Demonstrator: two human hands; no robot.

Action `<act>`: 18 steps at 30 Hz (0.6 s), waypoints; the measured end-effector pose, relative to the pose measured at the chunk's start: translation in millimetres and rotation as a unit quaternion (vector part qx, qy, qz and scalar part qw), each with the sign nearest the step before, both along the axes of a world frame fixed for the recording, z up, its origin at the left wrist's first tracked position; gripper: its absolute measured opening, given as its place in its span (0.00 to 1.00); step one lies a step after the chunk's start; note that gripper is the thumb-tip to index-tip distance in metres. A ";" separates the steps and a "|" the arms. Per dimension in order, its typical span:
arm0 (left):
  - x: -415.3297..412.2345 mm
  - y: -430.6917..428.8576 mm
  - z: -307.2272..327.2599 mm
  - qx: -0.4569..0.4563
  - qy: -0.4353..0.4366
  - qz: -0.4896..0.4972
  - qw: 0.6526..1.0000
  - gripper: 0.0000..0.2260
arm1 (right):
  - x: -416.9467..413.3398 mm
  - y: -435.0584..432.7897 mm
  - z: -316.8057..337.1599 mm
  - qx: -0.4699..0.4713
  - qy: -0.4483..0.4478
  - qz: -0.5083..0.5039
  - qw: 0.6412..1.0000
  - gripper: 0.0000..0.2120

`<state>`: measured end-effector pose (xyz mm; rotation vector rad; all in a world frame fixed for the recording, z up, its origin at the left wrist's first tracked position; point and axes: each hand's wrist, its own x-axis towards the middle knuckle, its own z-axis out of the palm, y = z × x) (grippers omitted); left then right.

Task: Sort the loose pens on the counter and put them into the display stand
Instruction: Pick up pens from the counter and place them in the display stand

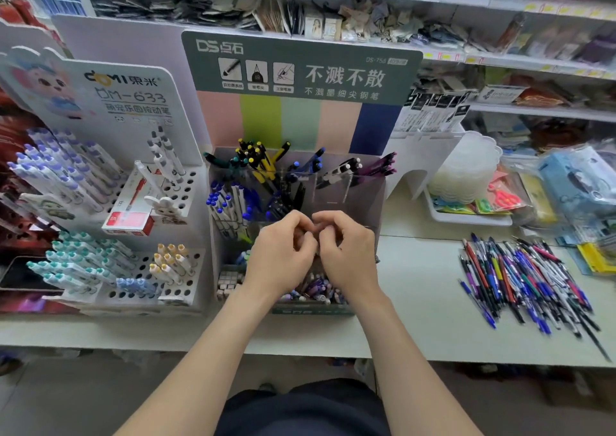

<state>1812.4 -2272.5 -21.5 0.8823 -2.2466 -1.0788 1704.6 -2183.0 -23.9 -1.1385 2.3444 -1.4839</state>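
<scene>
The display stand (378, 199) with a green header stands at the middle of the counter (416, 305). Its clear compartments hold yellow pens (261, 164), blue-capped pens (225, 207), black pens and purple pens (383, 167). My left hand (281, 255) and my right hand (348, 252) hover together over the stand's middle row. Their fingers are curled inward and the fingertips meet. Anything between them is hidden. The loose pens (530, 275) lie in a mixed pile on the counter at the right, apart from both hands.
A white pen rack (181, 199) with many round holes stands left of the stand, a red box (130, 217) leaning on it. A white tray (466, 219) of small goods and bagged items sit at the back right. Stocked shelves rise behind.
</scene>
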 end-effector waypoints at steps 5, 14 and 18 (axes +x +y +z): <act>-34.8 42.9 -7.0 0.040 -0.063 -0.087 0.993 0.05 | -39.6 53.2 -2.3 0.009 -0.034 -0.079 0.996 0.15; -140.9 138.1 -39.7 0.053 -0.227 -0.261 0.937 0.09 | -160.0 185.8 -49.6 0.311 -0.158 -0.038 0.937 0.15; -194.4 178.1 -73.5 0.057 -0.301 -0.259 0.916 0.10 | -211.3 247.9 -84.7 0.341 -0.139 -0.089 0.926 0.13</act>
